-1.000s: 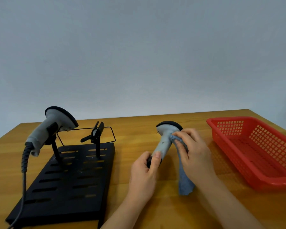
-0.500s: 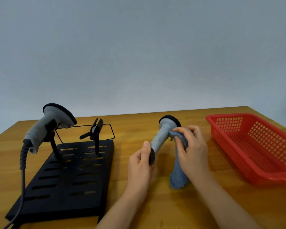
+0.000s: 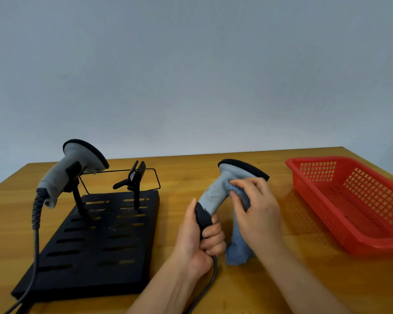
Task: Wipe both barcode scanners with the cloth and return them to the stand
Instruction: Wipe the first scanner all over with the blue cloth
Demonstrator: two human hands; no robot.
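Head view puts me over a wooden surface [image 3: 270,288] with the job about midway, as I read it. My left hand [image 3: 196,241] grips the dark handle end of the held scanner [image 3: 216,193], fingers curled tight round it and thumb up along the side, its cable trailing off toward six o'clock. My right hand [image 3: 256,209] pinches the blue cloth [image 3: 238,250] against the grey neck of that scanner just under its black-rimmed head, fingers bent over the fabric while the rest of the cloth hangs down to the surface. So the wiping of this one is under way, not finished, and I cannot tell how much of its body has been covered. The other scanner [image 3: 77,171] sits in its cradle on the black stand [image 3: 95,243] at nine o'clock from my hands, cord hanging off its lower end; whether it has had its wipe I cannot say from here. Beside it, at ten o'clock from my hands, the second cradle [image 3: 135,177] stands free, which I take as the slot waiting for the scanner I hold. A red basket [image 3: 349,236] lies at three o'clock, untouched. Left to do, by my judgement: finish this wipe, seat the scanner in the free cradle, and possibly clean the other one.
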